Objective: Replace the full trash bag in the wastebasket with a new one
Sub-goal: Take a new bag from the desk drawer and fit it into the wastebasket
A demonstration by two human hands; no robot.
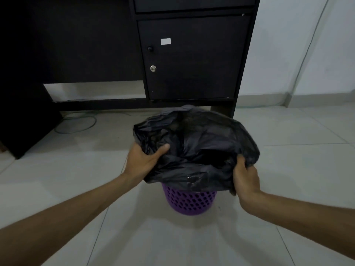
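Pale, smooth square tiles with thin grout lines make up the floor (57, 189). At its far edge stands a dark, matte, boxy desk (192, 60), its flat cupboard door carrying a round knob, a small metal lock and a white rectangular sticker. A thin green cable (76, 123) loops on the tiles below it. Just in front of the desk, a crumpled, glossy black trash bag (197, 148) billows wide over a round purple plastic wastebasket (189, 200) with a perforated lattice wall, hiding its rim. The left hand (146, 162) reaches in with the forearm extended, thumb on top, fingers curled into the bag's left edge. The right hand (245, 177) mirrors it, fingers bunched tight around a fold of the right edge.
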